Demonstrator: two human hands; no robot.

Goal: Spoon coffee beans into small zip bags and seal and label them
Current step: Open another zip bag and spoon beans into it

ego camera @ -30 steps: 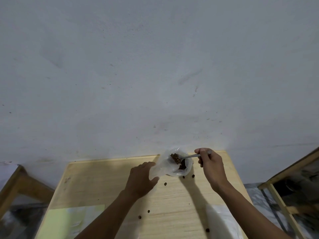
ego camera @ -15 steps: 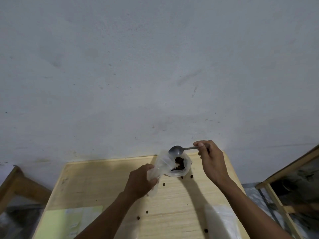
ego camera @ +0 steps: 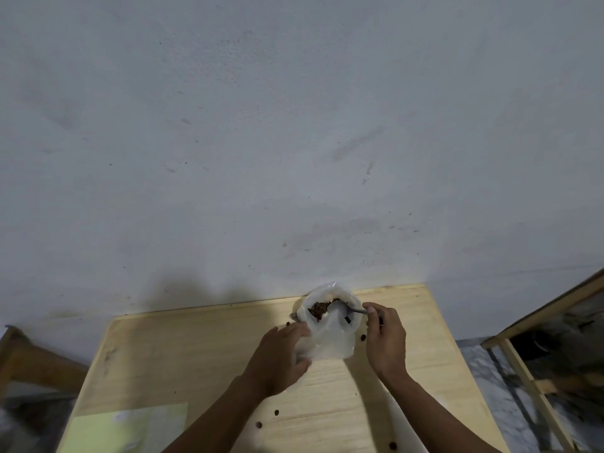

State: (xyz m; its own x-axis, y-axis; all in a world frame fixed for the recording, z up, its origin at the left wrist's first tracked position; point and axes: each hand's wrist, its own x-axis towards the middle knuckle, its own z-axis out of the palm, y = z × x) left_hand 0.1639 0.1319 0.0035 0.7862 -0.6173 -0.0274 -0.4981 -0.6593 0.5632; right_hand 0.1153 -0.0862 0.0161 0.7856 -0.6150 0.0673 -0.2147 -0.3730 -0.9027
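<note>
While the right hand (ego camera: 385, 338) pinches the spoon (ego camera: 343, 308) among the beans (ego camera: 318, 309), left hand (ego camera: 281, 358) fingers grip the unsealed, unlabelled zip bag (ego camera: 333, 344).

Both hands fwd: left (ego camera: 281, 358) fingers curled gripping, right (ego camera: 385, 338) pinching, forearms extended.

bag (ego camera: 333, 338) on table (ego camera: 196, 354) far edge | spoon (ego camera: 343, 309) in bag

Your left hand (ego camera: 277, 358) hides its own grip on the bag (ego camera: 331, 341); the desk (ego camera: 196, 348) and green sheet (ego camera: 127, 429) run off the bottom edge.
</note>
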